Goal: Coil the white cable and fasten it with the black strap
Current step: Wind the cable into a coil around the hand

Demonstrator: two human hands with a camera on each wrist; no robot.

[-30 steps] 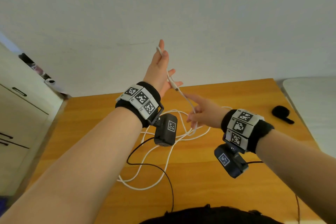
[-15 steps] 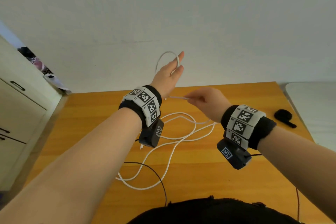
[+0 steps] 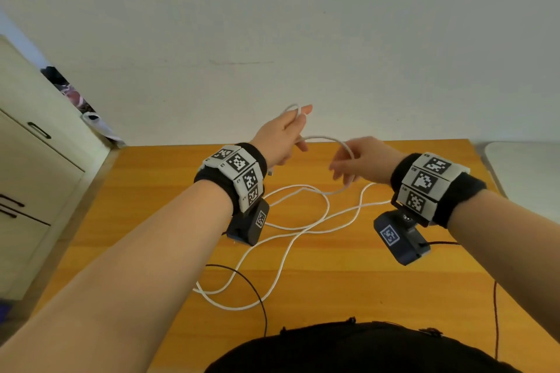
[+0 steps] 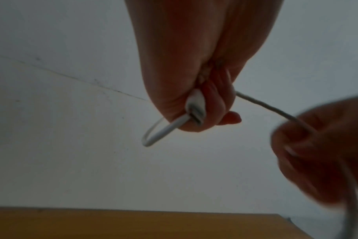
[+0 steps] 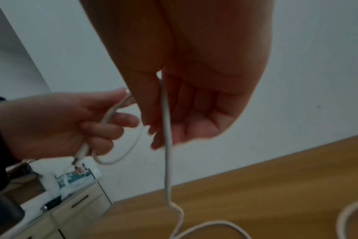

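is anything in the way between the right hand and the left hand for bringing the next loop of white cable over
Nothing visible. The left hand grips the plug end with one small loop, the right hand holds the white cable arcing between them, and only open air lies between. The rest of the cable lies slack on the table.

Both forearms reach forward from the lower corners of the head view, each wrist wearing a black band with tags. The left hand, at frame centre and raised, has its fingers curled round a small loop of cable, plug end pinned in its grip. The right hand, just right of it and lower, hangs with fingers loosely curled, the cable running down between thumb and fingers.
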